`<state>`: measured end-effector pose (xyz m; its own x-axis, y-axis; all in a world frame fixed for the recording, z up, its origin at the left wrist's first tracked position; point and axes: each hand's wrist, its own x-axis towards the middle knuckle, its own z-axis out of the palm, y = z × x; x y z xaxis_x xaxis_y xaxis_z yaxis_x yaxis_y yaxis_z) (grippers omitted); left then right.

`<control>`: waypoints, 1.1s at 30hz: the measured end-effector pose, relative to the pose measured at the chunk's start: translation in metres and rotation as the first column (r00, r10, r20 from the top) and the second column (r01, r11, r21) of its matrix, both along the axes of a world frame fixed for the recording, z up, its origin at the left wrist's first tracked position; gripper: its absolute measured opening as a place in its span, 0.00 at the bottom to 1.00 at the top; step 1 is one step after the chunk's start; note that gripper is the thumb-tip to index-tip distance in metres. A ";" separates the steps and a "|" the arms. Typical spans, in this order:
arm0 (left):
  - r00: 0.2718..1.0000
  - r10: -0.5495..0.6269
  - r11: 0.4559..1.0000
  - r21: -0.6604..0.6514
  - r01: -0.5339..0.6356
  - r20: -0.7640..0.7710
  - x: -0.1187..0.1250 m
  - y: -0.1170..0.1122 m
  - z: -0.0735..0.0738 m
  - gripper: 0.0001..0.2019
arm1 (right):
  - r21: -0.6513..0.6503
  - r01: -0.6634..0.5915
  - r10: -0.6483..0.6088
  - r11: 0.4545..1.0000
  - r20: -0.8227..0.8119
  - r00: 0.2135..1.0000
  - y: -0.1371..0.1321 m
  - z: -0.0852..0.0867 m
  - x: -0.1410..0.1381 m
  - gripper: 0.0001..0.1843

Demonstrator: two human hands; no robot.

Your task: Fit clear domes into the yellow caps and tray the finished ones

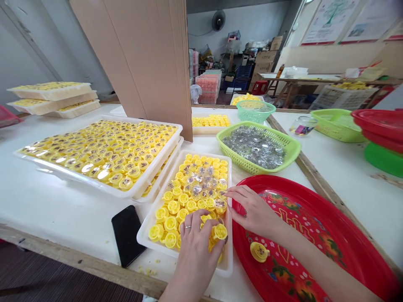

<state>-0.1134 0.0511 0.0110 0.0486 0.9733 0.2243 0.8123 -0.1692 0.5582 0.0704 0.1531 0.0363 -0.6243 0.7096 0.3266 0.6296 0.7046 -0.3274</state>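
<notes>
My left hand [197, 239], with a ring on one finger, presses down among yellow plastic caps [171, 228] in a white plastic tray [229, 247] and seems to grip at least one. My right hand [255, 207] reaches from over a red floral plate [264, 184], its fingertips touching caps at the tray's right rim. Nothing shows in that hand. One loose yellow cap [259, 251] lies on the plate. The caps near the tray's far end carry shiny clear pieces on top. The caps under my left palm are hidden.
A black phone [127, 235] lies left of the tray. A larger tray of caps [78, 176] stands beyond it, with stacked trays [52, 92] behind. A green basket of clear pieces [291, 140] sits ahead. A cardboard sheet [147, 63] rises at the table's far side. Red and green basins [380, 121] stand right.
</notes>
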 end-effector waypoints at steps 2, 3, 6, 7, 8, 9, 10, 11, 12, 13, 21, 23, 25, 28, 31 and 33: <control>1.000 0.005 1.000 0.006 -0.005 0.001 -0.002 -0.003 -0.001 0.13 | 0.032 -0.021 0.020 0.999 0.037 0.999 0.000 0.001 -0.005 0.18; 1.000 0.007 1.000 0.008 -0.007 0.003 -0.003 -0.005 -0.001 0.13 | 0.048 -0.032 0.029 0.998 0.062 0.998 -0.001 0.000 -0.007 0.19; 1.000 0.015 1.000 0.020 -0.015 0.009 -0.005 -0.008 -0.003 0.13 | 0.107 -0.060 0.045 0.992 0.140 0.989 -0.001 -0.007 -0.014 0.20; 1.000 0.018 1.000 0.023 -0.018 0.014 -0.005 -0.008 -0.004 0.13 | 0.132 -0.069 0.048 0.989 0.160 0.986 0.000 -0.011 -0.016 0.18; 1.000 0.018 1.000 0.023 -0.019 0.020 -0.006 -0.008 -0.004 0.13 | 0.157 -0.081 0.053 0.984 0.174 0.983 0.000 -0.014 -0.018 0.17; 0.999 0.020 1.000 0.022 -0.021 0.029 -0.006 -0.009 -0.004 0.13 | 0.183 -0.095 0.062 0.978 0.179 0.982 0.000 -0.018 -0.019 0.15; 0.999 0.018 1.000 0.021 -0.019 0.040 -0.006 -0.008 -0.004 0.13 | 0.210 -0.110 0.074 0.971 0.174 0.982 0.001 -0.021 -0.019 0.14; 0.998 0.013 1.000 0.018 -0.014 0.055 -0.006 -0.008 -0.004 0.13 | 0.232 -0.124 0.087 0.965 0.164 0.983 0.001 -0.024 -0.019 0.14; 0.997 0.007 1.000 0.016 -0.009 0.072 -0.007 -0.008 -0.003 0.13 | 0.248 -0.136 0.101 0.959 0.147 0.984 0.002 -0.027 -0.019 0.15; 0.996 0.001 1.000 0.013 -0.003 0.093 -0.007 -0.007 -0.002 0.13 | 0.257 -0.140 0.112 0.956 0.120 0.986 0.002 -0.028 -0.017 0.15; 0.880 -0.015 0.984 -0.151 0.099 0.474 -0.003 -0.006 0.013 0.11 | -0.244 -0.002 -0.120 0.970 -0.485 0.866 -0.031 -0.005 -0.006 0.14; 0.825 0.010 0.969 -0.210 0.132 0.564 0.001 -0.006 0.018 0.11 | -0.390 -0.065 -0.192 0.919 -0.583 0.789 -0.046 0.000 -0.003 0.13; 0.762 0.003 0.957 -0.222 0.185 0.647 0.003 -0.004 0.020 0.13 | -0.429 -0.147 -0.186 0.891 -0.642 0.744 -0.059 0.000 0.002 0.13; 0.666 -0.041 0.945 -0.187 0.267 0.745 0.005 -0.003 0.019 0.13 | -0.393 -0.197 -0.110 0.898 -0.634 0.766 -0.074 -0.005 0.010 0.18; 0.646 -0.085 0.949 -0.136 0.285 0.759 0.007 -0.003 0.016 0.12 | -0.330 -0.177 -0.068 0.927 -0.614 0.786 -0.084 -0.011 0.014 0.24; 0.659 -0.125 0.958 -0.083 0.276 0.741 0.009 -0.004 0.014 0.13 | -0.298 -0.127 -0.100 0.946 -0.639 0.763 -0.089 -0.013 0.012 0.23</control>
<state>-0.1042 0.0470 0.0250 0.1439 0.9841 0.1041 0.0983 -0.1189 0.9880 0.0824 0.0640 0.0238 -0.3587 0.8342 0.4188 0.1832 0.5029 -0.8447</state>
